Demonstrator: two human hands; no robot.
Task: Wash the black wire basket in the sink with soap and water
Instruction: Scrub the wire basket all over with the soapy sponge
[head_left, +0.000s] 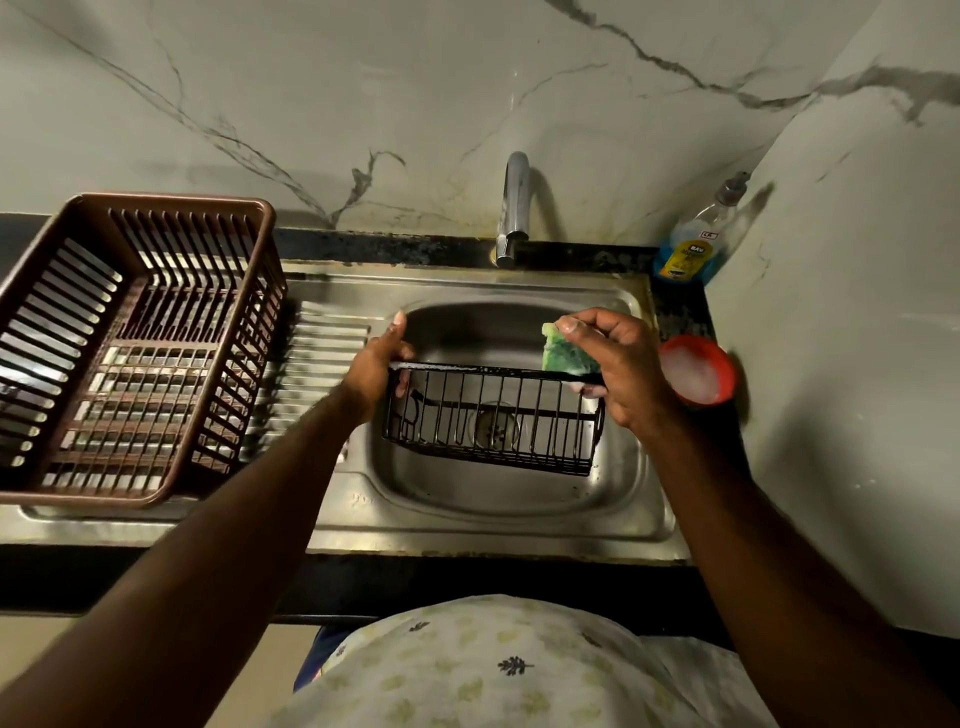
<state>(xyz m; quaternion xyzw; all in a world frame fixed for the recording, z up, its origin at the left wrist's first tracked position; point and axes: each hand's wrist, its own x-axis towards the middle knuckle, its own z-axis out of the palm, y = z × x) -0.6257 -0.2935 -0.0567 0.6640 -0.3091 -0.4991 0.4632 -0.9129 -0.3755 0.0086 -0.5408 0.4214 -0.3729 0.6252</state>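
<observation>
Across the middle of the frame I am watching the steel sink (519, 514), with the brown dish rack (182, 202) sitting on its drainboard at left. Over the basin at centre the black wire basket (498, 409) is hanging between both hands: the left hand (376, 374) is gripping its left end, fingers curled round the foamy top rail, while the right hand (618, 369) is pinching a green sponge (563, 353) against the rail's right end.
</observation>
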